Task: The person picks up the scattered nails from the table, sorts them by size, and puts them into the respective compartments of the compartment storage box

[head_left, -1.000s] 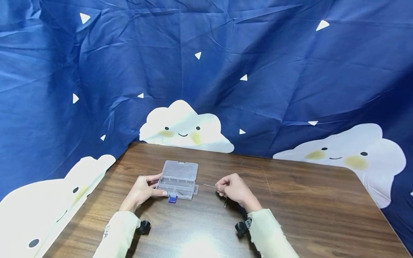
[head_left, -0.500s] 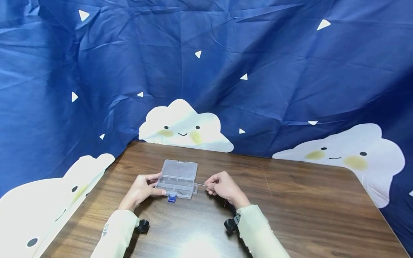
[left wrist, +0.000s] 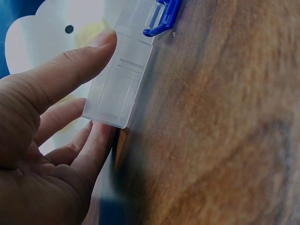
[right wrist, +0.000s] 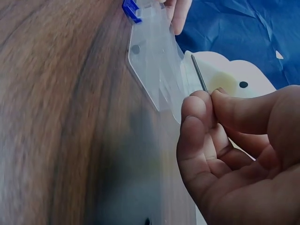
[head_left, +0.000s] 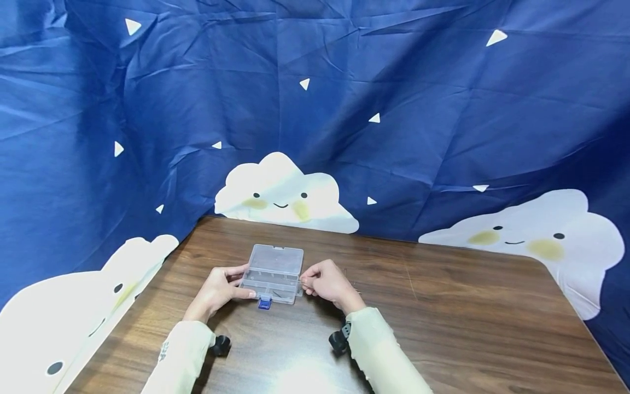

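A clear plastic compartment box (head_left: 276, 259) stands on the table with its lid raised at the back and a blue latch (head_left: 264, 303) hanging at the front. My left hand (head_left: 214, 289) grips its left end, thumb along the front wall and fingers at the far side. Between thumb and fingertips, my right hand (head_left: 327, 282) pinches a thin grey metal rod (right wrist: 198, 73) at the box's right end. The rod's free end points toward the box and overlaps it in the head view. One small dark sliver (head_left: 275, 294) lies in a front compartment.
Behind the right hand, a few thin pieces (head_left: 357, 288) lie on the brown wooden table (head_left: 467, 317). A blue curtain (head_left: 315, 126) printed with clouds hangs along the table's back and left side.
My right hand has moved left with the metal rod, from well apart to the box's right end. The left hand and box have stayed in place.
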The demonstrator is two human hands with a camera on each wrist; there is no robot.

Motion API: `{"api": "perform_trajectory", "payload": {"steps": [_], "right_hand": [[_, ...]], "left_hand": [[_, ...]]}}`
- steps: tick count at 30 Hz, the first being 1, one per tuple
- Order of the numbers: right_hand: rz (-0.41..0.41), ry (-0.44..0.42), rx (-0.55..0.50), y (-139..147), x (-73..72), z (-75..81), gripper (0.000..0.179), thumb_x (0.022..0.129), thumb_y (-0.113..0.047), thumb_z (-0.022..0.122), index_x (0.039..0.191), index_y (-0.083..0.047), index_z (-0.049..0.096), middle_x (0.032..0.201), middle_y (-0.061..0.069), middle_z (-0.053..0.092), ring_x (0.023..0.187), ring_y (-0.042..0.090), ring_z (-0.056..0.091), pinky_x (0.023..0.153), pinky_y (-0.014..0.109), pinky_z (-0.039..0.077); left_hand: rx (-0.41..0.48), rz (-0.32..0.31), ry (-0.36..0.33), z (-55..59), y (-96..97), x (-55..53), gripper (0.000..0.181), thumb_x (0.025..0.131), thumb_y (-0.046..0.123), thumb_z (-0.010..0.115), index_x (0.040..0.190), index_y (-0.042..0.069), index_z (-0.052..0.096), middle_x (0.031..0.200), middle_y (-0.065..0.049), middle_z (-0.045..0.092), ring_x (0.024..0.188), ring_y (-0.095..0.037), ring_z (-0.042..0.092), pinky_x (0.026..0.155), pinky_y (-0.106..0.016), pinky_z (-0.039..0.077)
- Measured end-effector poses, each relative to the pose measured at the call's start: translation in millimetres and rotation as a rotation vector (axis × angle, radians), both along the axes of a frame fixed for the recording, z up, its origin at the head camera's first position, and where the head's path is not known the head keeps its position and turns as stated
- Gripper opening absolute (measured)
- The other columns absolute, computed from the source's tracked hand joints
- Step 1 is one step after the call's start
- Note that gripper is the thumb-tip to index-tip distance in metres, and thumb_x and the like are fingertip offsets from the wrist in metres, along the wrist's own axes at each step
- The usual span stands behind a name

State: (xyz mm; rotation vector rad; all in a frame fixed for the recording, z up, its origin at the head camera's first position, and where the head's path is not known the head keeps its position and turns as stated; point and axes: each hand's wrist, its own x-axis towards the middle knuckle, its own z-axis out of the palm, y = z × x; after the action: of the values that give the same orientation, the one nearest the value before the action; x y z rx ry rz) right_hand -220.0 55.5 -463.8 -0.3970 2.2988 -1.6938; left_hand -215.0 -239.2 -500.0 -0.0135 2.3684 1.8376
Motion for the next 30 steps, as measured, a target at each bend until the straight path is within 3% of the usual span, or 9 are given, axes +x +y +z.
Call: {"api": "perform_trajectory", "payload": {"steps": [11,18,26,30], "right_hand": [[-0.013,0.04,0.086,-26,-5.8,0.1,0.013,0.094,0.0,0.067,0.086,0.007,0.075,0.065,0.01,0.066,0.056,0.01,0.057,0.048,0.019,0.045],[-0.035,0.083,0.153,-38,-7.4,3.0,0.013,0.091,0.001,0.067,0.082,0.003,0.076,0.062,0.007,0.067,0.052,0.01,0.056,0.047,0.021,0.046],[-0.034,0.251,0.359,-46,-8.4,8.1,0.016,0.089,-0.005,0.07,0.076,-0.007,0.079,0.075,-0.005,0.07,0.071,0.01,0.058,0.073,0.03,0.053],[-0.034,0.303,0.394,-51,-8.4,10.9,0.018,0.087,-0.003,0.07,0.073,-0.007,0.079,0.075,-0.006,0.07,0.073,0.011,0.059,0.078,0.034,0.055]], "left_hand": [[0.027,0.007,-0.013,-0.3,0.8,0.1,0.082,0.065,-0.007,0.091,0.138,-0.007,0.055,0.141,-0.023,0.054,0.124,-0.037,0.056,0.092,-0.032,0.054],[0.044,0.004,-0.013,-1.0,1.2,-0.1,0.083,0.064,-0.007,0.091,0.139,-0.008,0.054,0.142,-0.024,0.052,0.125,-0.039,0.055,0.092,-0.033,0.054],[0.046,0.006,-0.013,0.6,1.5,0.2,0.082,0.064,-0.008,0.091,0.137,-0.008,0.055,0.135,-0.026,0.058,0.123,-0.039,0.057,0.091,-0.033,0.055],[0.043,0.008,-0.017,1.2,2.7,0.0,0.082,0.063,-0.009,0.091,0.137,-0.009,0.055,0.137,-0.026,0.057,0.123,-0.039,0.057,0.09,-0.032,0.055]]}}
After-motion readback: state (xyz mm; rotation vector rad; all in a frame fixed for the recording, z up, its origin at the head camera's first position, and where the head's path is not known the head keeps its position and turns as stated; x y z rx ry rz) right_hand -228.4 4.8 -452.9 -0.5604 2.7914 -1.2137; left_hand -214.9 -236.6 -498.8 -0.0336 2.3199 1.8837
